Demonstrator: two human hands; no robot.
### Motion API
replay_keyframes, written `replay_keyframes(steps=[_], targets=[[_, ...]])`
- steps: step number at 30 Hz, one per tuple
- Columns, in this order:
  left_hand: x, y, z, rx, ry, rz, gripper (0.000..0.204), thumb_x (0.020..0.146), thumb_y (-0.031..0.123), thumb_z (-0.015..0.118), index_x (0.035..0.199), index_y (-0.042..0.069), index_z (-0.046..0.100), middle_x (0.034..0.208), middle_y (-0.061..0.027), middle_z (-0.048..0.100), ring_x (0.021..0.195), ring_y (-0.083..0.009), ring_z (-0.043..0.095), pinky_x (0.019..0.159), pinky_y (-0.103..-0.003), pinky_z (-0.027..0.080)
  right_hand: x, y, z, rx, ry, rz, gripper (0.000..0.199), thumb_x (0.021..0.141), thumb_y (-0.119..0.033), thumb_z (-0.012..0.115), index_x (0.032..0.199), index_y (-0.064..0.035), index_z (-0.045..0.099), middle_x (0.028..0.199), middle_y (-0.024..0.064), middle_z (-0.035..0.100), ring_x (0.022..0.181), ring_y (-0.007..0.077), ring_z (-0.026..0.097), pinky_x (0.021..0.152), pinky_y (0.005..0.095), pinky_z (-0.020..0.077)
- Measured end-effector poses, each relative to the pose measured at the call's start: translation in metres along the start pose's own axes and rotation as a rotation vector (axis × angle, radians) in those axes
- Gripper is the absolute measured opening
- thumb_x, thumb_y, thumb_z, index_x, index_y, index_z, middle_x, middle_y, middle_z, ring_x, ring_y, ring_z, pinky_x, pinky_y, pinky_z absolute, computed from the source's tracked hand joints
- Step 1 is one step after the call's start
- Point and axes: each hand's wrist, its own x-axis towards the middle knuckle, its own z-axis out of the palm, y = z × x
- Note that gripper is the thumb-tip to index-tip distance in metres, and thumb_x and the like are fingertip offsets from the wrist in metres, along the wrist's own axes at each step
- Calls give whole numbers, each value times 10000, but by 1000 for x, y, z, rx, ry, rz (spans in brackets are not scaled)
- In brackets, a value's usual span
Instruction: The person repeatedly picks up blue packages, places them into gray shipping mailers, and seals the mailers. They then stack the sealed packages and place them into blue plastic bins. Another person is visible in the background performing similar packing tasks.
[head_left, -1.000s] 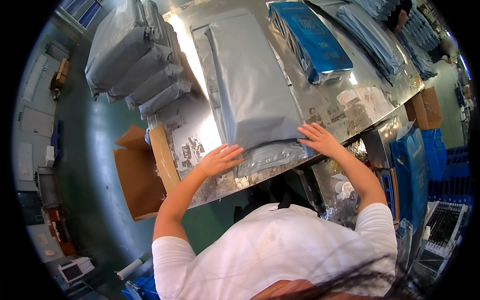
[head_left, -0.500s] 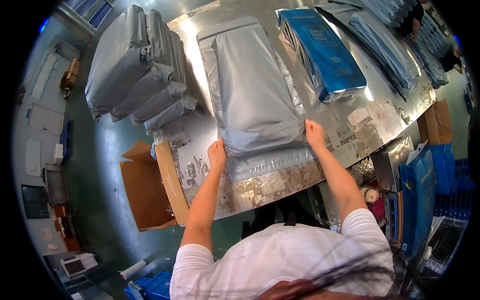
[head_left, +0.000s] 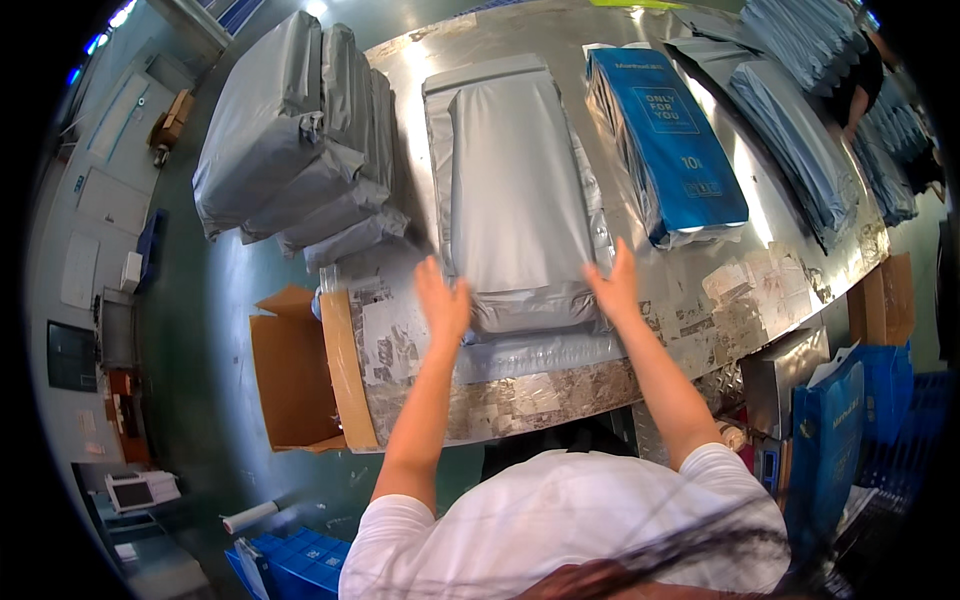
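A filled grey plastic mailing bag [head_left: 515, 190] lies flat on the metal table, its flap end [head_left: 540, 355] toward me. By its near left corner is my left hand [head_left: 442, 300], fingers spread and nothing held. My right hand [head_left: 613, 285] is open too, thumb and fingers apart beside the near right corner; I cannot tell whether it touches the plastic. To the right lies a stack of blue printed bags [head_left: 672, 140]. On the left a pile of filled grey mailing bags [head_left: 270, 130] leans together on the table.
The metal table [head_left: 690, 330] has worn tape scraps along its near edge. A cardboard box [head_left: 290, 370] hangs open at its left. More grey bags [head_left: 790, 130] lie at the far right, near another person's arm [head_left: 856, 110]. Blue bags [head_left: 825, 440] stand below the right edge.
Both hands have let go of the grey bag's sides and opened. The bag's near end looks smoother and more squared. The whole view has shifted slightly.
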Motion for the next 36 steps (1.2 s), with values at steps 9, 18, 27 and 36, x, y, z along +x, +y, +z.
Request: replay_keyframes(steps=[9,18,27,36], targets=[[-1,1,22,-710,-482,-298,638,892,229,417,1372,11,58,1398,-169,209,1282,-264,218,1045,-329,157,-8,19,27,647,-312,247,861,784,-387,588,1342,57,105,1388,231,182,1294,295,184,1045,339,175],[5,-20,32,-1528,-599,-871,506,787,325,550,1195,46,438,1092,-116,528,951,-249,547,850,-365,433,-3,-42,-10,931,-573,583,833,779,-488,525,1329,35,183,1366,178,252,1225,264,319,991,367,294],[105,116,-161,-1047,-652,-86,492,727,63,487,1196,-58,403,1052,-134,526,915,-178,520,797,-269,410,-37,-140,-28,1555,-474,697,492,823,-348,496,1154,17,478,1106,168,550,1009,263,545,888,378,427],[185,51,-311,-867,-29,553,768,740,281,625,1335,-20,244,1232,-100,414,1066,-168,432,905,-275,330,72,-326,-1,1563,-783,53,498,815,-346,496,1143,27,462,1134,170,521,1035,269,526,877,383,433]])
